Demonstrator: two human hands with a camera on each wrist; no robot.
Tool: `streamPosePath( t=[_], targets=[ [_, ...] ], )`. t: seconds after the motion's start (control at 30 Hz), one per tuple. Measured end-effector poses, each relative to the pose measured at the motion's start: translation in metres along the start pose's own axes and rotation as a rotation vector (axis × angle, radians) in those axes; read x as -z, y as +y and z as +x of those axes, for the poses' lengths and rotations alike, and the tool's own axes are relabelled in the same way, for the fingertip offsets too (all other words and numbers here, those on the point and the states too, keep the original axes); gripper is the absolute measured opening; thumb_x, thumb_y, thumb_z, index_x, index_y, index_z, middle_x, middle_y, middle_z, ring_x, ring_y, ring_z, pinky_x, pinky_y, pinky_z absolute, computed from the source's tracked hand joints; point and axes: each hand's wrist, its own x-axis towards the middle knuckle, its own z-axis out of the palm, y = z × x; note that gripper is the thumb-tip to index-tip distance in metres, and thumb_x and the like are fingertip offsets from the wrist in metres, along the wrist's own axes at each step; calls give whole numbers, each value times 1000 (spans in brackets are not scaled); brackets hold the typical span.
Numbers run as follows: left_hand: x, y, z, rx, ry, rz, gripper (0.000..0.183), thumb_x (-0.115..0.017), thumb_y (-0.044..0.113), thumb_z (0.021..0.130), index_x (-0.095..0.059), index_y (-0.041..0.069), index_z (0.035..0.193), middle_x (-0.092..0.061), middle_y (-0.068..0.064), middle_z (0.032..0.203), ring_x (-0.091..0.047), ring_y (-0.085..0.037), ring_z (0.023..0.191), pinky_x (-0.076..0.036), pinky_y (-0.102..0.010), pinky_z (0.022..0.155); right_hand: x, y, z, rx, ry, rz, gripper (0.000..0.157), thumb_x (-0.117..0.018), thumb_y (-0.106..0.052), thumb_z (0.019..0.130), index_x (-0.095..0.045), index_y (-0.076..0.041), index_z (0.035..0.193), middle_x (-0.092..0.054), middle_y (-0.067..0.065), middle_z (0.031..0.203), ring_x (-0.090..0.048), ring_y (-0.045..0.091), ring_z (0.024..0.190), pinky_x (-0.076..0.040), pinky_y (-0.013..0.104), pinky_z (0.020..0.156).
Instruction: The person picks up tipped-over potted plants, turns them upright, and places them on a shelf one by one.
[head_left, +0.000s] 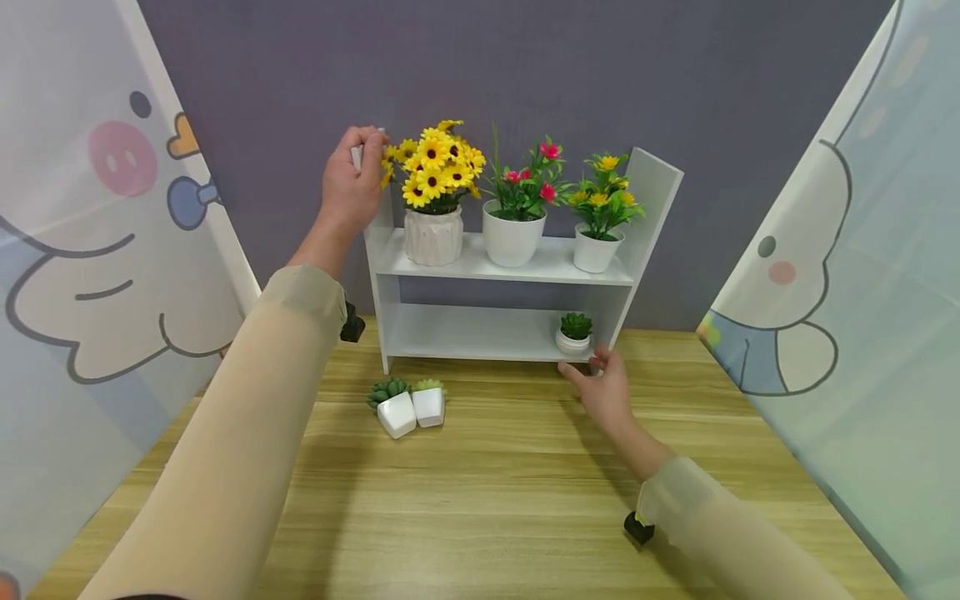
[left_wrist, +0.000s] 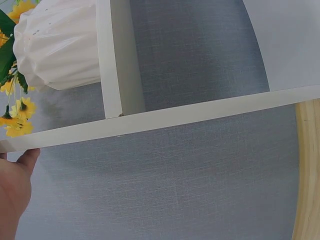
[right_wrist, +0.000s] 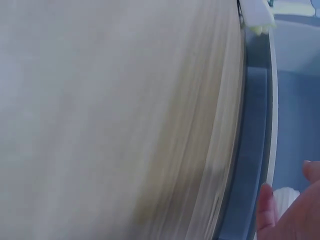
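Observation:
A white two-tier shelf (head_left: 504, 268) stands against the grey wall. My left hand (head_left: 356, 179) grips the top of its left side panel; in the left wrist view the thumb (left_wrist: 29, 159) lies against the panel's edge. My right hand (head_left: 606, 390) is at the lower right corner, thumb and fingers spread apart, just in front of a small succulent in a round white pot (head_left: 573, 340) on the lower tier. In the right wrist view that white pot (right_wrist: 286, 199) shows partly behind the hand; whether they touch I cannot tell.
On the upper tier stand yellow sunflowers in a ribbed pot (head_left: 433, 237), red flowers in a white pot (head_left: 513, 237) and yellow flowers in a smaller pot (head_left: 596, 250). Two succulents in white pots (head_left: 397, 415) lie tipped on the wooden table (head_left: 480, 500). Cartoon-printed curtains hang at both sides.

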Motion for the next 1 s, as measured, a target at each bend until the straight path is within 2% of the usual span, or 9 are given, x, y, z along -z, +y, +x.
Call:
streamPosePath(
  t=[0.07, 0.13, 0.37, 0.53, 0.67, 0.8, 1.0],
  targets=[
    [0, 0, 0, -4, 2, -2, 26, -44, 46, 118, -55, 24, 110, -62, -3, 137, -44, -11, 79, -42, -28, 77, 0, -1, -7, -5, -31, -2, 83, -80, -32, 103, -32, 4, 161, -47, 27, 158, -61, 38, 129, -61, 28, 85],
    [-1, 0, 1, -9, 4, -5, 26, -44, 46, 118, -55, 23, 110, -62, -4, 139, -44, -11, 80, -42, -28, 78, -2, -1, -13, -2, -69, -10, 79, -80, -31, 103, -35, 4, 157, -49, 27, 156, -64, 38, 126, -58, 24, 83],
    [-1, 0, 1, -6, 4, -8, 26, -44, 46, 118, -55, 23, 111, -61, 0, 133, -44, -11, 79, -42, -27, 79, -13, -1, -32, 40, -206, -36, 68, -78, -24, 104, -42, 7, 153, -56, 31, 150, -71, 37, 118, -64, 39, 88],
    [-2, -1, 1, 0, 6, -5, 27, -44, 46, 118, -56, 23, 112, -59, 4, 124, -43, -12, 77, -41, -28, 77, -24, 1, -41, 33, -318, -39, 65, -79, -26, 103, -47, 5, 150, -58, 28, 148, -70, 27, 114, -62, 34, 82],
    [-2, -1, 1, 8, 5, -8, 26, -44, 46, 118, -56, 24, 111, -59, 4, 125, -43, -12, 78, -41, -28, 77, -34, 2, -44, 32, -388, -29, 61, -79, -27, 103, -50, 4, 148, -60, 24, 144, -69, 23, 110, -61, 32, 82],
    [-1, -1, 1, 13, 4, -14, 27, -45, 47, 118, -56, 24, 112, -59, 5, 127, -43, -12, 79, -41, -28, 77, -46, 0, -46, 44, -441, -53, 62, -81, -29, 102, -52, 3, 147, -63, 22, 140, -67, 22, 108, -60, 33, 83],
    [-1, -1, 1, 13, 1, -16, 28, -45, 47, 118, -57, 22, 114, -56, 8, 118, -43, -13, 77, -41, -28, 76, -64, -11, -52, 76, -482, -110, 63, -84, -31, 99, -57, 3, 143, -68, 19, 134, -67, 25, 109, -61, 36, 84]
  ],
)
